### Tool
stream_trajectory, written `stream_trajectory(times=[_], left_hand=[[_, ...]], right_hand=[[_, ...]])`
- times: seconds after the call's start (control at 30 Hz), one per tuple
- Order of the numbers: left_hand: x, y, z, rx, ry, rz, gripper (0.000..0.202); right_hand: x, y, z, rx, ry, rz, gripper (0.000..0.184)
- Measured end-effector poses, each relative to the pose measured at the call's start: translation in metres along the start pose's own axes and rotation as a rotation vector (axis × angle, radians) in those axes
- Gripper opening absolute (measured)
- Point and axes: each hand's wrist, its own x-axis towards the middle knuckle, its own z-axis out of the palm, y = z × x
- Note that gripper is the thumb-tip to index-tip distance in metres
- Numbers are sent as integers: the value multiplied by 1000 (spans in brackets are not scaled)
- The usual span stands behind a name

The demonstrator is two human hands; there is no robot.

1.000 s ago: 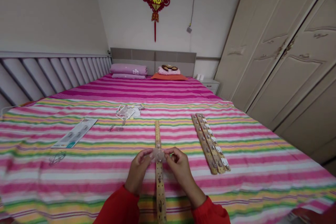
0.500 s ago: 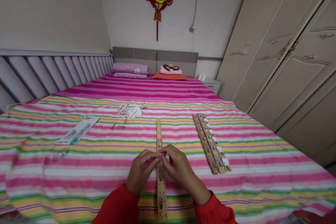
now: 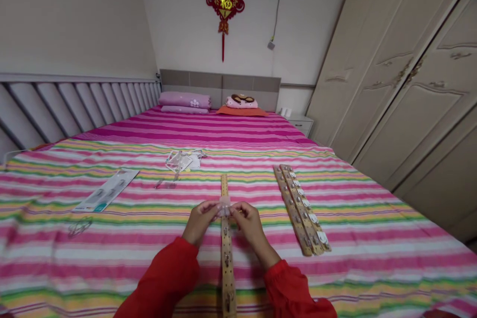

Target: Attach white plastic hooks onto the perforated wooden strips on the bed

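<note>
My left hand (image 3: 201, 219) and my right hand (image 3: 249, 221) meet over the far half of a narrow wooden strip (image 3: 228, 278), which lies lengthwise in front of me. Between their fingertips is a small clear plastic piece (image 3: 224, 203), pinched from both sides. It hangs over or rests on the strip; I cannot tell which. Small holes run along the wood, and several small metal hooks (image 3: 227, 259) sit on its near part. To the right of my hands lies a group of similar strips (image 3: 294, 203) with metal pieces and white round pieces on them.
A striped sheet (image 3: 156, 263) covers the bed. Left lie a flat package (image 3: 108, 191) with metal pieces and a thin clear scrap (image 3: 79, 227). Farther back are loose clear packets (image 3: 182, 160). Folded bedding (image 3: 185, 100) rests by the headboard; wardrobes (image 3: 402, 79) stand right.
Both hands have moved away from me along the strip. The clear plastic piece now shows between their fingertips. The view has tilted up slightly.
</note>
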Motion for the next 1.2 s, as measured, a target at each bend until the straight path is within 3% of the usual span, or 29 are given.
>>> stream_trajectory(times=[0.2, 0.47, 0.87, 1.2], left_hand=[[45, -2, 7, 8, 1, 14, 36], [81, -26, 14, -10, 83, 5, 29], [99, -45, 14, 20, 134, -43, 26], [105, -50, 14, 60, 137, -83, 22]], right_hand=[[43, 19, 3, 27, 62, -4, 19], [72, 59, 3, 18, 93, 29, 19], [84, 87, 6, 37, 131, 95, 20], [84, 94, 6, 42, 157, 95, 21]])
